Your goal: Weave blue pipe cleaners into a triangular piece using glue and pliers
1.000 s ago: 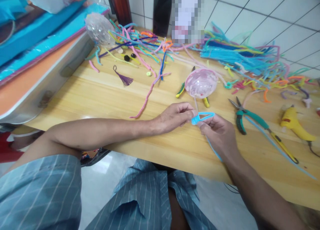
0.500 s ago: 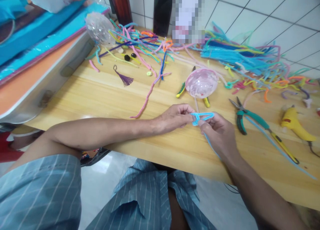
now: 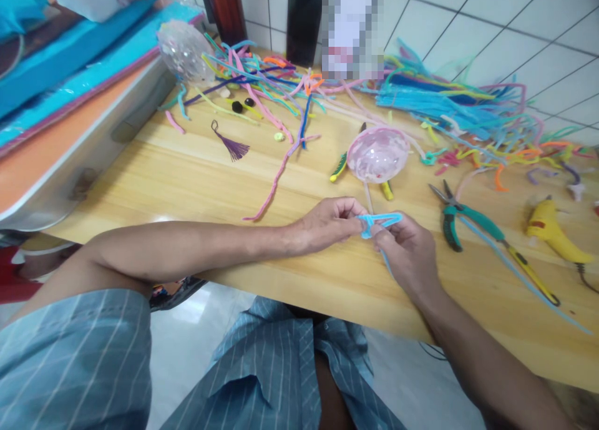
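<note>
Between my two hands, over the front part of the wooden table (image 3: pixel 290 277), is a light blue pipe cleaner (image 3: pixel 386 218) bent into a narrow loop with a wrapped bunch at its left end. My left hand (image 3: pixel 334 221) pinches that bunched end between thumb and fingers. My right hand (image 3: pixel 408 246) grips the loop from the right, thumb on the near side, and a loose tail of the pipe cleaner hangs below its thumb. Just beyond the hands sits a clear pinkish plastic dome (image 3: pixel 378 155). The fingertips partly hide the wrapped part.
Green-handled pliers (image 3: pixel 461 215), a yellow-handled tool (image 3: pixel 533 274) and a yellow glue gun (image 3: pixel 556 230) lie on the right. Behind are piles of coloured pipe cleaners (image 3: pixel 421 102). A purple tassel (image 3: pixel 230 141) and pink twisted stem (image 3: pixel 276 186) lie left; a grey-sided tray (image 3: pixel 100 143) stands farther left.
Both hands have shifted very slightly, still holding the blue pipe cleaner. Its loose tail under the right hand looks shorter in view. Everything else on the table stays put.
</note>
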Tool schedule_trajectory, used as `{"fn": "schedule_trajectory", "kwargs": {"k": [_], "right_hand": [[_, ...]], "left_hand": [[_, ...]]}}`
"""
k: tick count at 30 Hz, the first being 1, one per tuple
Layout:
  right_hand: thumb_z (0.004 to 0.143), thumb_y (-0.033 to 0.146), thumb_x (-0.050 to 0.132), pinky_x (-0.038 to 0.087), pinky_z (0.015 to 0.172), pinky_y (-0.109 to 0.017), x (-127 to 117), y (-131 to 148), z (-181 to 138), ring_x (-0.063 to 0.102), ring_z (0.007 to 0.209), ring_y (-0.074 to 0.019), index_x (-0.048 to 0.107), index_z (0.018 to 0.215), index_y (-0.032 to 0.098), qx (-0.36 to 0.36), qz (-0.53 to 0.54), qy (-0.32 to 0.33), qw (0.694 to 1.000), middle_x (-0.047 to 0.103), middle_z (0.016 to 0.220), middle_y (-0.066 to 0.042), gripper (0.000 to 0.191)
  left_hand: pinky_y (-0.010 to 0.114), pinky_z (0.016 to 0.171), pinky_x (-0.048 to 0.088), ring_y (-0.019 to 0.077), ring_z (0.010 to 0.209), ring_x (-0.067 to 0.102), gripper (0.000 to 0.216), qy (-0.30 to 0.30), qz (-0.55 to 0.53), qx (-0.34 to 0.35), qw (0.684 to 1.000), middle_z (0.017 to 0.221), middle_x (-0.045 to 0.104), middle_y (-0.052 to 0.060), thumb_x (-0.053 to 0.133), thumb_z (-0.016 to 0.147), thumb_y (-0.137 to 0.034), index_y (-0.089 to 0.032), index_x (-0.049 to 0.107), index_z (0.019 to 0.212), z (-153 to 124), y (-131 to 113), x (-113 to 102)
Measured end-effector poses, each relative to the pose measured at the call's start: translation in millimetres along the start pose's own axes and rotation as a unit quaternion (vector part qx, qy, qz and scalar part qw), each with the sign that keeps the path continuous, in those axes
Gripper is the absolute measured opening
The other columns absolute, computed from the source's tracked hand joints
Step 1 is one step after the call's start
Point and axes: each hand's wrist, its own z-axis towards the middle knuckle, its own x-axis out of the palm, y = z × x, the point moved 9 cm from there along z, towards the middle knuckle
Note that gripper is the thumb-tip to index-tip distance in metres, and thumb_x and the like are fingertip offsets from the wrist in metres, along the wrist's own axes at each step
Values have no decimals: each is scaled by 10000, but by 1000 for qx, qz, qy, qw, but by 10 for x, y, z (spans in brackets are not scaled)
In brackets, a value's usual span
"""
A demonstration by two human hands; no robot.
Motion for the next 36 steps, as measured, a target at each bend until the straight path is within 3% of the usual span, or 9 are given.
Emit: {"fn": "schedule_trajectory", "kwargs": {"k": [8,14,19,36], "right_hand": [[828,370,666,420,563,-288,34,17,0,510,545,-128,672,782,227,-9,17,24,1000,620,625,42,150],[839,363,693,400,534,-273,20,31,-2,479,530,-120,680,772,235,-3,-1,35,999,593,598,44,145],[833,372,705,381,486,-263,11,-39,-5,470,506,-123,678,754,239,37,18,39,998,608,593,33,157],[847,354,678,438,603,-297,-14,39,-15,523,583,-144,649,733,243,-18,-6,29,999,627,636,29,161]], "left_hand": [[222,534,343,67,521,439,141,-4,-16,4,1000,579,521,-84,675,799,-273,-167,605,861,16,46,-16],[229,532,291,64,545,398,273,14,20,3,1000,618,502,-75,693,871,-425,-161,624,850,-5,-47,15],[233,576,340,72,599,439,372,49,41,25,998,686,527,-56,669,919,-527,-165,610,855,5,-61,43],[240,595,361,77,630,448,381,70,48,34,996,742,549,-49,725,887,-526,-164,604,893,-10,-44,75]]}}
